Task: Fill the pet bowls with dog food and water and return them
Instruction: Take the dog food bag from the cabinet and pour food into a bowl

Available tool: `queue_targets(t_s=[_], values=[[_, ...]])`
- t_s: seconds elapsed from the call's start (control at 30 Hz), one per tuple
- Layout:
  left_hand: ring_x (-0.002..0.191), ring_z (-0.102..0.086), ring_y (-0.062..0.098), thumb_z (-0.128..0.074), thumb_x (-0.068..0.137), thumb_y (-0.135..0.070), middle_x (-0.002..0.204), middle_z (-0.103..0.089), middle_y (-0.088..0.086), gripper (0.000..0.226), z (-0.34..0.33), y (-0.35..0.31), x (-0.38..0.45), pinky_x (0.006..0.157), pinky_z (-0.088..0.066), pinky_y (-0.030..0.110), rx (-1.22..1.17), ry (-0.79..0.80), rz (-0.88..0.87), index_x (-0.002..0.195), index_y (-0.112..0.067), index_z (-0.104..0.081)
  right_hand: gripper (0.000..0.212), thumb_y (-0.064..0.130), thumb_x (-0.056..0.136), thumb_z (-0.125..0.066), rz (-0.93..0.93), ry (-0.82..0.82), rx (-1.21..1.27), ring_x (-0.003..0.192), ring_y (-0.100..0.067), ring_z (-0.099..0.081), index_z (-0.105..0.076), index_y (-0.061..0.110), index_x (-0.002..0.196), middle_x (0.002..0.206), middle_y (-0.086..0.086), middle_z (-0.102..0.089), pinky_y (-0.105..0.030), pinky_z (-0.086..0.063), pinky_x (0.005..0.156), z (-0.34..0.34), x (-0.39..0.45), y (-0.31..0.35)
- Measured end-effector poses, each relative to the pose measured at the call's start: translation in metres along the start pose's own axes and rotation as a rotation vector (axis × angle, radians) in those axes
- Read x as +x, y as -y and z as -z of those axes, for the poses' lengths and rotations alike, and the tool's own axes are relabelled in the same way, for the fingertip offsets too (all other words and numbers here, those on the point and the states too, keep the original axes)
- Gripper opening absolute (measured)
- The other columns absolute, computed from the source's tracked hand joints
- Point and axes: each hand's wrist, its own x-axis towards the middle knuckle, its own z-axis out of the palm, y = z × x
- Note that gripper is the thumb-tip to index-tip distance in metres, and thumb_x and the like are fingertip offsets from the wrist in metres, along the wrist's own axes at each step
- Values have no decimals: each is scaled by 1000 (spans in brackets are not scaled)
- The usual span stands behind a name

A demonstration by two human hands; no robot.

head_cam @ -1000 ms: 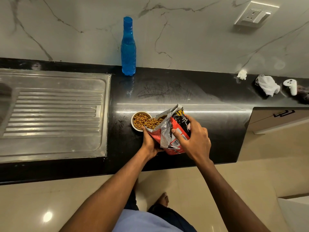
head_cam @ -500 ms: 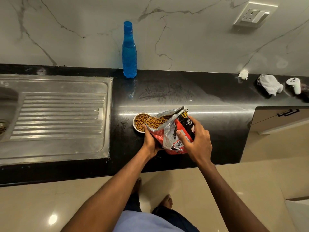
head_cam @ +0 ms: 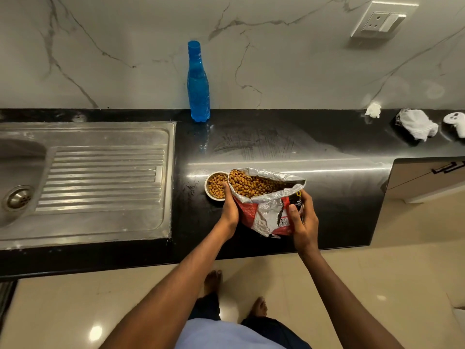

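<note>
A small steel pet bowl [head_cam: 210,194] holding brown kibble sits on the black counter [head_cam: 327,187]. Just to its right I hold a red, black and silver dog food bag [head_cam: 266,210], its wide mouth full of kibble and lying over the bowl's right rim. My left hand [head_cam: 230,205] grips the bag's left side next to the bowl. My right hand [head_cam: 303,217] grips the bag's right side. A blue water bottle [head_cam: 198,84] stands capped against the marble wall behind.
A steel sink [head_cam: 22,177] with a ribbed drainboard [head_cam: 105,180] fills the counter's left part. White crumpled paper [head_cam: 373,110], a white cloth [head_cam: 417,124] and a white controller [head_cam: 456,122] lie at the far right. A wall socket [head_cam: 382,20] is above. My bare feet stand on the tiled floor.
The bag has been tipped back from its steep pouring tilt, so its open mouth now faces up and shows kibble inside. Both hands kept their hold. The view shifted right and down.
</note>
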Motion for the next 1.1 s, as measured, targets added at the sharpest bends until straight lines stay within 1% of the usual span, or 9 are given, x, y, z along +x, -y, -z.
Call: queue_targets(t_s=[0.13,0.23,0.4,0.53,0.73,0.8,0.9,1.0,1.1], values=[[135,-64,22,-14,95,-80,143,-69,8,88,-4,-2,-15,125,-42,46,126,3,-59,145,-25,-61,56,49,100,-55,-41,-4,139,120,-22,-71,-49,29,152,133,-2,-70,-33,-60,96,-2,-4,-19],[136,-64,20,-18,91,-83,141,-70,6,78,-9,6,-23,125,-42,46,197,12,-96,130,-36,-66,46,49,101,-55,-62,11,155,126,-16,-68,-49,51,147,134,12,-70,-34,-56,104,3,-2,-28],[132,-63,14,-13,106,-70,147,-67,6,67,-22,14,-42,122,-44,39,309,8,-117,140,-36,-60,42,61,92,-57,-92,82,136,118,0,-68,-54,69,133,132,7,-68,-27,-56,100,25,0,-39],[132,-62,14,-20,106,-74,144,-68,2,58,-21,16,-47,122,-44,40,359,-80,-120,131,-44,-64,47,60,91,-62,-33,114,91,122,-16,-68,-58,45,135,130,1,-70,-41,-58,101,40,1,-43],[149,-51,23,-32,81,-94,159,-58,3,106,-3,26,-42,128,-36,52,552,-242,-191,159,-25,-52,58,65,89,-65,-2,146,1,127,-4,-62,-57,38,140,136,7,-67,-48,-59,103,58,2,-42],[146,-53,21,-34,92,-84,155,-61,0,90,-5,19,-49,127,-38,51,596,-254,-204,156,-25,-56,61,66,87,-65,-4,172,-21,128,-2,-60,-55,40,142,138,7,-65,-46,-59,102,62,2,-43],[139,-56,17,-47,115,-30,145,-62,-5,36,-9,9,-65,112,-47,35,651,-187,-236,149,-36,-55,66,55,86,-74,-18,280,-60,130,2,-56,-52,42,147,142,10,-63,-46,-58,105,71,1,-44],[144,-52,17,-71,100,-3,150,-55,-8,84,5,11,-64,113,-48,33,732,15,-207,166,-37,-32,79,42,80,-84,12,388,-139,131,9,-53,-49,38,151,145,11,-62,-23,-49,108,75,1,-43],[150,-47,17,-92,79,-11,160,-50,-7,120,19,12,-55,126,-35,41,846,142,-186,171,-38,-19,89,47,74,-89,35,411,-172,132,2,-58,-49,30,152,144,10,-64,-16,-48,107,73,7,-43]])
